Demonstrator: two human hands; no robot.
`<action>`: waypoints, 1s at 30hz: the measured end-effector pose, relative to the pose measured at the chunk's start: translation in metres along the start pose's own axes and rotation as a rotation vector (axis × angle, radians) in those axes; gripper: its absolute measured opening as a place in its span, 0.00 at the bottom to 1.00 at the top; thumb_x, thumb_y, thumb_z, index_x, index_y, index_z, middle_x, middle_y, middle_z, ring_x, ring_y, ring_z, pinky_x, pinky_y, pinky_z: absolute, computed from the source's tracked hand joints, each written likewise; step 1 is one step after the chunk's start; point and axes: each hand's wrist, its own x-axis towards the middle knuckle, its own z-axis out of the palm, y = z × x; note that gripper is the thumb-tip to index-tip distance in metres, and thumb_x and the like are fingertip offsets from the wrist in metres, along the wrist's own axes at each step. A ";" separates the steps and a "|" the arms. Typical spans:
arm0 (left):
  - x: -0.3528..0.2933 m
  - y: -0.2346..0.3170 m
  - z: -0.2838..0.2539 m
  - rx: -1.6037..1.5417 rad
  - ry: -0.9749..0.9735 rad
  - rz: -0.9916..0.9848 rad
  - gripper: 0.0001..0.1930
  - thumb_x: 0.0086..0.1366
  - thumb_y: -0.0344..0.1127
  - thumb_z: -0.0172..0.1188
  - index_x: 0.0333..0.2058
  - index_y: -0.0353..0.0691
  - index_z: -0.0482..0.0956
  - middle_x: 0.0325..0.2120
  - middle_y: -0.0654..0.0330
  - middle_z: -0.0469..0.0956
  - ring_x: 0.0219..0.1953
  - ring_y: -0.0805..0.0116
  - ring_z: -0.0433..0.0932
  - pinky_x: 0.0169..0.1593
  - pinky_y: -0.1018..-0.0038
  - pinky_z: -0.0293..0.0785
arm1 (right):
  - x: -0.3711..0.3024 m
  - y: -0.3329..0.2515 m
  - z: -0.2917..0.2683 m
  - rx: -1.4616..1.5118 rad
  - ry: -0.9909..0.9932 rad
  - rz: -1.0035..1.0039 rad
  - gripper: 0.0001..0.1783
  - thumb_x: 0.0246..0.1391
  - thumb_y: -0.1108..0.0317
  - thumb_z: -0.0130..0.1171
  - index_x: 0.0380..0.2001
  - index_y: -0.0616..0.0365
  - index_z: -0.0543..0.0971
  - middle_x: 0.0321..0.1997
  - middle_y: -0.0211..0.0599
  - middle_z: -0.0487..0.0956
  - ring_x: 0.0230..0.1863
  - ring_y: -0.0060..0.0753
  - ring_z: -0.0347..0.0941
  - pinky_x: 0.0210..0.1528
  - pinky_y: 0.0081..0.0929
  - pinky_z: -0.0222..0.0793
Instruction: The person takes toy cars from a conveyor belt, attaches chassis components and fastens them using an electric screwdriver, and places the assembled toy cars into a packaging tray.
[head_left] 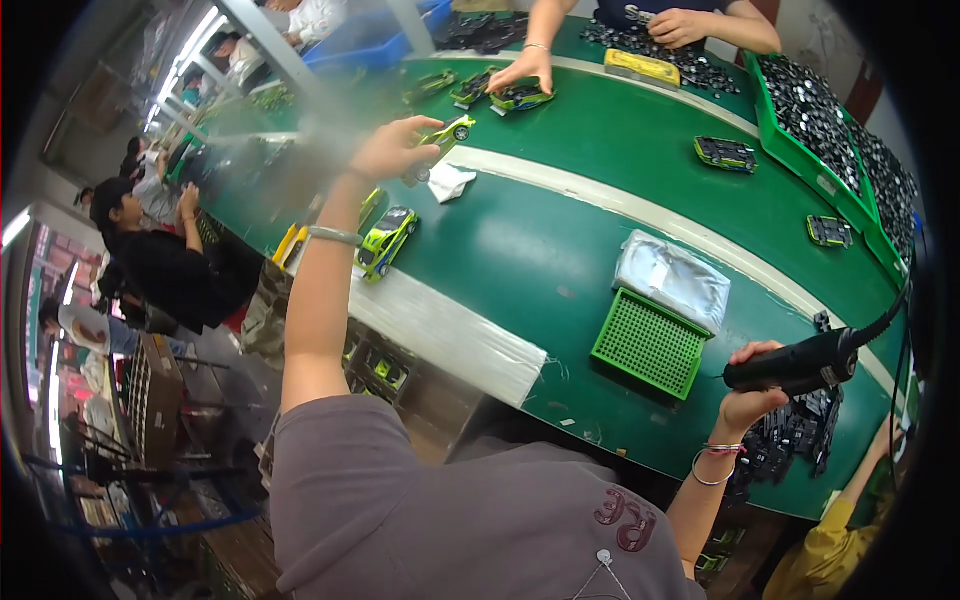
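My left hand (392, 150) is stretched far out over the green conveyor table (560, 270) and grips a yellow-green toy car (447, 133) by its rear. A white cloth (449, 182) lies just below it. Another yellow-green toy car (385, 242) rests on the table near my left forearm. My right hand (752, 395) holds a black electric screwdriver (795, 365) with its cable running up to the right. A green perforated tray (650, 342) lies left of the screwdriver's tip.
A clear plastic bag (672, 278) lies behind the tray. Black car chassis (725, 153) (829, 231) sit on the belt; green bins (815, 115) hold several black parts. A person opposite has a hand (524, 70) on a toy car (520, 97). Seated workers (160, 260) are at left.
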 end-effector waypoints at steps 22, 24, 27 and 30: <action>-0.095 -0.007 0.080 0.665 0.285 -0.301 0.22 0.50 0.45 0.66 0.40 0.39 0.72 0.38 0.46 0.73 0.37 0.47 0.75 0.39 0.58 0.72 | -0.001 -0.003 0.008 -0.051 0.049 -0.018 0.51 0.32 0.17 0.44 0.35 0.61 0.66 0.24 0.35 0.68 0.25 0.28 0.66 0.29 0.23 0.65; -0.088 0.004 0.082 0.828 0.345 -0.204 0.24 0.50 0.48 0.66 0.40 0.39 0.73 0.42 0.46 0.71 0.40 0.48 0.73 0.42 0.58 0.71 | -0.001 -0.005 0.007 -0.040 0.027 0.004 0.51 0.31 0.16 0.43 0.35 0.61 0.65 0.24 0.35 0.68 0.25 0.27 0.66 0.30 0.23 0.65; -0.056 0.034 0.090 0.584 0.316 -0.023 0.23 0.53 0.47 0.64 0.42 0.38 0.74 0.42 0.48 0.73 0.43 0.49 0.72 0.46 0.61 0.70 | -0.004 -0.004 0.004 0.000 0.040 0.008 0.52 0.32 0.16 0.44 0.34 0.61 0.67 0.24 0.35 0.69 0.25 0.26 0.67 0.29 0.22 0.64; -0.024 0.068 0.107 0.417 0.260 0.248 0.20 0.55 0.45 0.63 0.40 0.36 0.76 0.40 0.47 0.75 0.43 0.50 0.73 0.47 0.64 0.70 | -0.004 -0.005 0.006 0.029 0.051 -0.029 0.51 0.32 0.16 0.44 0.33 0.61 0.68 0.24 0.34 0.69 0.24 0.25 0.68 0.27 0.20 0.63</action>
